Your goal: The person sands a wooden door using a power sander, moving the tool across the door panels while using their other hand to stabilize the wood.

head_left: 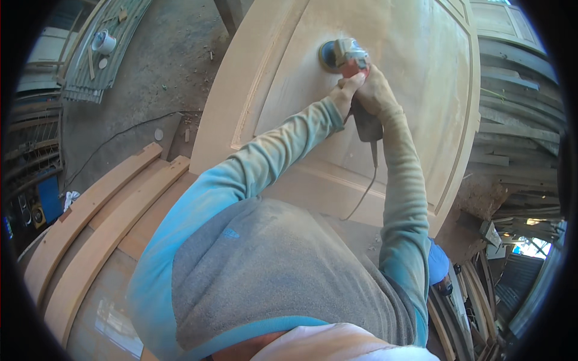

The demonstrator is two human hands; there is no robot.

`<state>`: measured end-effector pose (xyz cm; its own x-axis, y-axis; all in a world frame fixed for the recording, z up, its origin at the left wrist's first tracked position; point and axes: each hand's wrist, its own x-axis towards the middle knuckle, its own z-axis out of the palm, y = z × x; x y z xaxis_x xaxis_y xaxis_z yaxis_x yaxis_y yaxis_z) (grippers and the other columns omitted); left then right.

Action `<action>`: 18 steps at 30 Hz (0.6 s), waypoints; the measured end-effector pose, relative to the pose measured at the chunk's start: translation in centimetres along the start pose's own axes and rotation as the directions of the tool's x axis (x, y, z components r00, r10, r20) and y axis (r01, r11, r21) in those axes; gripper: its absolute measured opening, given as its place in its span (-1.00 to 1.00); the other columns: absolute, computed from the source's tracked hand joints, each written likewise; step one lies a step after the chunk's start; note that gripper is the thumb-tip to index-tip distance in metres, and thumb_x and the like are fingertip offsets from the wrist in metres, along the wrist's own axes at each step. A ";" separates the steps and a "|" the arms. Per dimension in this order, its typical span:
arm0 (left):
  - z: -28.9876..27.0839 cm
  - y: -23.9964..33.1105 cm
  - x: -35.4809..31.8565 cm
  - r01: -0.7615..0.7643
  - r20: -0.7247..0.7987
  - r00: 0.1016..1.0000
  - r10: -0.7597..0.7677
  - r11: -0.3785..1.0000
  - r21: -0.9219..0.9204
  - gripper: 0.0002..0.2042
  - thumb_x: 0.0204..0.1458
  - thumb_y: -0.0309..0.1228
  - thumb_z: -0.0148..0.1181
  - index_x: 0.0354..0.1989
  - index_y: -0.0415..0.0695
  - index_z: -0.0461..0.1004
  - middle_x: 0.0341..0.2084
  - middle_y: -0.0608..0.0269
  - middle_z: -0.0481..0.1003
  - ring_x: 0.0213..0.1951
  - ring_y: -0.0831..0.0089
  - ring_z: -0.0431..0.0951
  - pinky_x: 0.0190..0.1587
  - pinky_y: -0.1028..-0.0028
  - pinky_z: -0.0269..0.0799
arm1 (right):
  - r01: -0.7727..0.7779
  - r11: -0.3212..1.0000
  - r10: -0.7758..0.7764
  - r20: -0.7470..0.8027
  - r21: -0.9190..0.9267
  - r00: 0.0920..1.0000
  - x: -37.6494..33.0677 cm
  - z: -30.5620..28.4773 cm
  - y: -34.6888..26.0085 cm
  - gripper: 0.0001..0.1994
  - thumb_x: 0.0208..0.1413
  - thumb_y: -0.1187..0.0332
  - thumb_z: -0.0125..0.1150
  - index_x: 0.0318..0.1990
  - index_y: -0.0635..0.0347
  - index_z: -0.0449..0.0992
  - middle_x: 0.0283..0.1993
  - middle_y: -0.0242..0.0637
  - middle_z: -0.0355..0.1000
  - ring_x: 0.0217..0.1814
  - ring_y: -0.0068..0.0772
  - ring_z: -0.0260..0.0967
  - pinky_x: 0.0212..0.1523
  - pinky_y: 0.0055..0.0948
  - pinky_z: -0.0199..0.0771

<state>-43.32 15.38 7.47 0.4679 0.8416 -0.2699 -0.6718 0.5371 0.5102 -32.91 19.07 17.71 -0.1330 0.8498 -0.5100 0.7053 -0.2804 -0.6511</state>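
Well, a panelled wooden door point(427, 84) is stretching out in front of the worker point(289, 259), its left-hand moulding point(263, 84) running close by an angle grinder point(356, 66). The right hand point(376, 91) and the left hand point(347, 95) are both clasping that tool's body. Its round disc point(328, 56) is facing the wood; tilting or lingering could be gouging the surface. The power cord point(374, 179) is hanging between the forearms point(402, 159), so a wide sweep could be snagging it and jerking the disc sideways.
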 end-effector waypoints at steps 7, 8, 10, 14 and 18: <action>-0.9 -3.3 -10.5 -0.289 -0.262 0.934 0.245 0.946 -0.147 -0.49 0.40 -0.18 0.12 0.41 -0.19 0.29 0.25 0.19 0.43 0.25 0.41 0.46 0.31 0.39 0.36 | 0.273 0.907 -0.187 0.274 -0.320 0.943 -3.2 5.3 -1.1 -0.51 0.14 0.22 0.26 0.06 0.40 0.29 -0.06 0.35 0.53 0.13 0.45 0.47 0.08 0.10 0.48; -1.8 -3.0 -9.3 -0.283 -0.242 0.937 0.251 0.953 -0.110 -0.47 0.41 -0.15 0.09 0.44 -0.15 0.24 0.27 0.22 0.40 0.29 0.40 0.42 0.34 0.36 0.33 | 0.271 0.915 -0.223 0.184 -0.298 0.957 -2.2 5.5 -0.8 -0.51 0.12 0.23 0.30 0.08 0.39 0.33 -0.07 0.30 0.55 0.11 0.37 0.51 0.06 0.04 0.50; -3.0 -0.7 -4.7 -0.260 -0.162 0.957 0.241 0.960 -0.103 -0.43 0.39 -0.08 0.09 0.46 -0.10 0.21 0.26 0.27 0.39 0.29 0.39 0.40 0.36 0.33 0.30 | 0.268 0.929 -0.281 -0.016 -0.254 0.960 2.1 5.0 0.1 -0.51 0.10 0.26 0.36 0.12 0.36 0.41 -0.09 0.20 0.57 0.07 0.20 0.59 0.03 -0.08 0.54; -2.4 5.4 3.0 -0.090 -0.173 0.981 0.089 0.996 0.001 -0.34 0.30 0.04 0.17 0.43 -0.09 0.24 0.19 0.27 0.45 0.23 0.42 0.45 0.30 0.35 0.35 | 0.172 0.984 -0.173 -0.035 -0.047 0.984 8.5 0.6 -2.6 -0.55 0.24 0.22 0.30 0.19 0.30 0.49 -0.06 -0.18 0.63 -0.02 -0.30 0.59 -0.07 -0.23 0.61; -2.1 5.1 3.2 -0.098 -0.074 0.992 0.098 0.995 0.006 -0.30 0.30 0.04 0.16 0.47 -0.13 0.19 0.26 0.22 0.41 0.26 0.38 0.43 0.33 0.32 0.33 | 0.097 0.992 -0.096 -0.020 0.082 0.995 6.1 -0.2 -4.1 -0.57 0.28 0.20 0.25 0.18 0.29 0.50 -0.04 -0.20 0.62 -0.01 -0.35 0.57 -0.08 -0.26 0.62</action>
<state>-46.40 20.92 7.49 0.3560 0.8922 -0.2780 -0.7109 0.4517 0.5391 -36.44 25.45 17.36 -0.1857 0.8816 -0.4340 0.6298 -0.2322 -0.7412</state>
